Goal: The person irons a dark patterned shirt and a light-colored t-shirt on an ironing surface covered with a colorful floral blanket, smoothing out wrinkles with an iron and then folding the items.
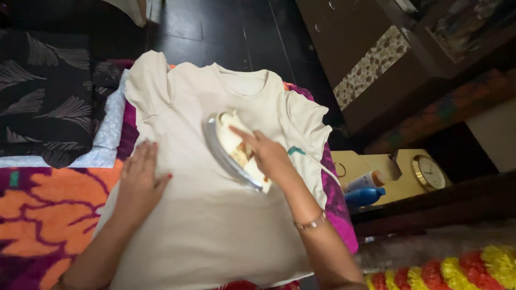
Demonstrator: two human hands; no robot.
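A: Looking down from the head view, what did each hand do?

B: The right hand (267,154) was closed around the handle of the cream, metal-soled clothes iron (235,152), resting mid-chest on the cream cotton T-shirt (215,215). The left hand (141,174) lay spread flat on the shirt's side.

A: Risks?

B: Judging by this, lingering could scorch the cloth; the spread fingers (141,156) sat near the hot sole. The patterned orange-and-magenta blanket (43,215) underneath might bunch.
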